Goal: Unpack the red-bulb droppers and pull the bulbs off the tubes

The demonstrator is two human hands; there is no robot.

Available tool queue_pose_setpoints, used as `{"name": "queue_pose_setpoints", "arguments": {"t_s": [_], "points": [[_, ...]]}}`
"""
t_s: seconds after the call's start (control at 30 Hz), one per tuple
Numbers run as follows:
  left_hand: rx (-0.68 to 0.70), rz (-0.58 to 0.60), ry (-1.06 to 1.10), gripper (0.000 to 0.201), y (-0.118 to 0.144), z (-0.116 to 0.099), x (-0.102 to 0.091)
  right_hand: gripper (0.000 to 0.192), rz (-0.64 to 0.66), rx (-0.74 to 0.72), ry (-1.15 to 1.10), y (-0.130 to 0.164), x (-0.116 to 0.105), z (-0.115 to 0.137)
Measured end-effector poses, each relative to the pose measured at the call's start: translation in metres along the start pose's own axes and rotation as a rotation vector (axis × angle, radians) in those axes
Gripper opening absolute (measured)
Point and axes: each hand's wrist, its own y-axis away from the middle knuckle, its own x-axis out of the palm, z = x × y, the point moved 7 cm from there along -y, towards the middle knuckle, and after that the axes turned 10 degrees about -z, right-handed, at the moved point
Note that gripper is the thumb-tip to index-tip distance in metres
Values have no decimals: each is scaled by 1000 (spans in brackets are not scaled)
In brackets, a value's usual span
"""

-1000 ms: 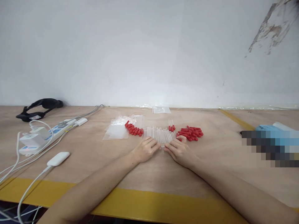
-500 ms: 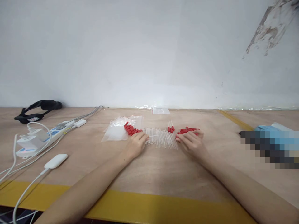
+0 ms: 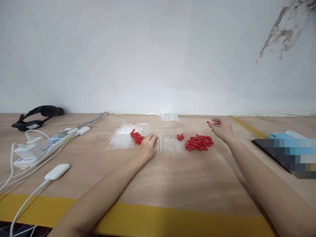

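Observation:
My right hand (image 3: 219, 128) is raised behind and to the right of the red bulb pile, pinching one red rubber bulb (image 3: 208, 122) between thumb and fingertips. At the left end of a row of clear glass dropper tubes (image 3: 172, 146), my left hand (image 3: 148, 146) is closed, its fingers curled down; what it holds, if anything, is hidden. A pile of red rubber bulbs (image 3: 200, 142) lies right of the tubes, and a smaller pile of red bulbs (image 3: 136, 136) lies left, partly behind my left hand. Several tubes fitted with red bulbs (image 3: 180, 136) lie behind the row.
Clear plastic bags (image 3: 120, 137) lie on the left, another bag (image 3: 169, 117) by the wall. Farther left are a power strip (image 3: 55, 141) with cables, a white case (image 3: 57, 171) and a black strap (image 3: 38, 117). A blue packet (image 3: 278, 135) lies at right.
My right hand has lifted off the right bulb pile and moved back and right with one bulb. My left hand stays by the tubes; the tube seen at its fingertips no longer shows there.

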Motion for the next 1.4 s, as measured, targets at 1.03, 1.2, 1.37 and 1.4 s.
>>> {"name": "queue_pose_setpoints", "arguments": {"t_s": [1.03, 1.2, 1.37, 1.4], "points": [[-31, 38, 92, 17, 7, -9, -8, 25, 258, -168, 350, 32, 41, 53], [-44, 32, 82, 17, 8, -5, -10, 17, 386, -55, 490, 36, 89, 67], [-35, 43, 77, 16, 9, -7, -8, 12, 468, 5, 496, 33, 118, 63], [-33, 45, 78, 16, 9, -7, -8, 13, 462, -15, 475, 32, 120, 65]]}}
